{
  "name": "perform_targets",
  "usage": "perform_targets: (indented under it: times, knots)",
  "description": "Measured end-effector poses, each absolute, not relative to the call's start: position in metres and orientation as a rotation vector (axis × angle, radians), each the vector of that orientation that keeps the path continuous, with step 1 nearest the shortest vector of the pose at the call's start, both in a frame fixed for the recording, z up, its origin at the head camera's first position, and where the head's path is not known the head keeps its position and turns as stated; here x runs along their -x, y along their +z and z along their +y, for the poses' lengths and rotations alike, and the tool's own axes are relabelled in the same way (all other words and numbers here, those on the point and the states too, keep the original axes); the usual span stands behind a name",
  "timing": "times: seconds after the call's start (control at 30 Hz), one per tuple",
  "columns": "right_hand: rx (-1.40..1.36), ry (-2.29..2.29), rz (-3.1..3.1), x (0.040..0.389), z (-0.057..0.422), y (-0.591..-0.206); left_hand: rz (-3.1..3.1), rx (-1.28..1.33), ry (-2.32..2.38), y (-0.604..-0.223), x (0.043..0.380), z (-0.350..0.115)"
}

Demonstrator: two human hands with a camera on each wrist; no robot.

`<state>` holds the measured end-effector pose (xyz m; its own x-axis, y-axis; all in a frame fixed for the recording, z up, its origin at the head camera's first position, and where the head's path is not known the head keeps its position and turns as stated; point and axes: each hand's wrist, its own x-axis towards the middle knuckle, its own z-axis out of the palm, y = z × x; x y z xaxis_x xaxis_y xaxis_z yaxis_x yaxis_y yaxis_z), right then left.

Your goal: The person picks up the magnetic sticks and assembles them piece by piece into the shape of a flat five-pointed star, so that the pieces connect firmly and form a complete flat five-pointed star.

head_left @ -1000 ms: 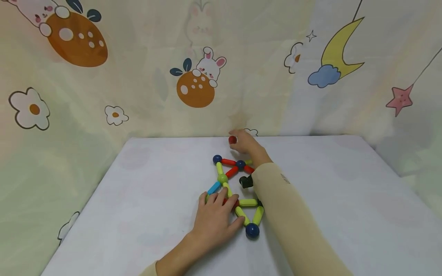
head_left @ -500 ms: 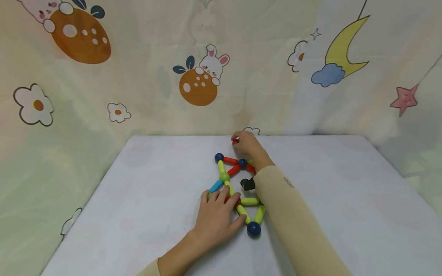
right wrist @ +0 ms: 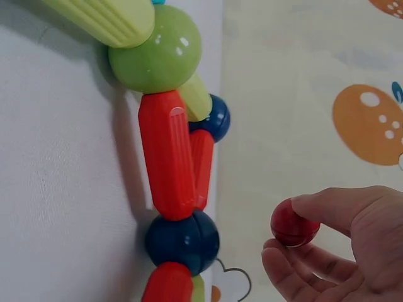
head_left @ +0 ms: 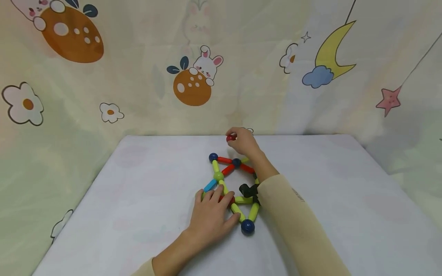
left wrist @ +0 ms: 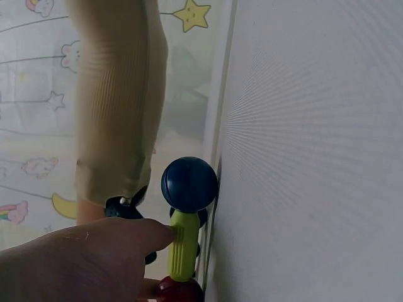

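A flat frame of toy balls and chunky sticks lies on the white table [head_left: 138,214]. At its near end sits a dark blue ball [head_left: 247,227] with two lime sticks running from it; a green ball [head_left: 218,176] is farther back. My left hand [head_left: 210,216] rests on the frame's left part, fingers spread, its thumb touching a lime stick [left wrist: 183,245] near a red ball [left wrist: 180,290]. Beyond the frame's far end, my right hand [head_left: 245,142] pinches a loose red ball [right wrist: 293,223] between thumb and fingers. It is held apart from the red sticks [right wrist: 167,154].
A patterned cloth [head_left: 145,69] hangs behind the table's far edge. A black wrist camera [head_left: 248,190] on the right arm, along with the sleeve [head_left: 297,214], covers part of the frame's right side.
The right hand keeps hold of the red ball over the far end, its fingers shifting slightly around it. The left hand stays on the frame. The head view shifts a little.
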<state>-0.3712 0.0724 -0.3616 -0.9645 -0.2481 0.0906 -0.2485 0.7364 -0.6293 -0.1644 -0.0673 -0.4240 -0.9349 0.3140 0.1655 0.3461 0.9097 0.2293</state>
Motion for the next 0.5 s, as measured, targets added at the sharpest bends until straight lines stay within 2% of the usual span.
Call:
perform_targets:
  times: [0.5]
  knots:
    - [-0.469, 1.05, -2.815, 0.324, 0.106, -0.338, -2.947, 0.505, -0.401, -0.425, 0.164, -0.068]
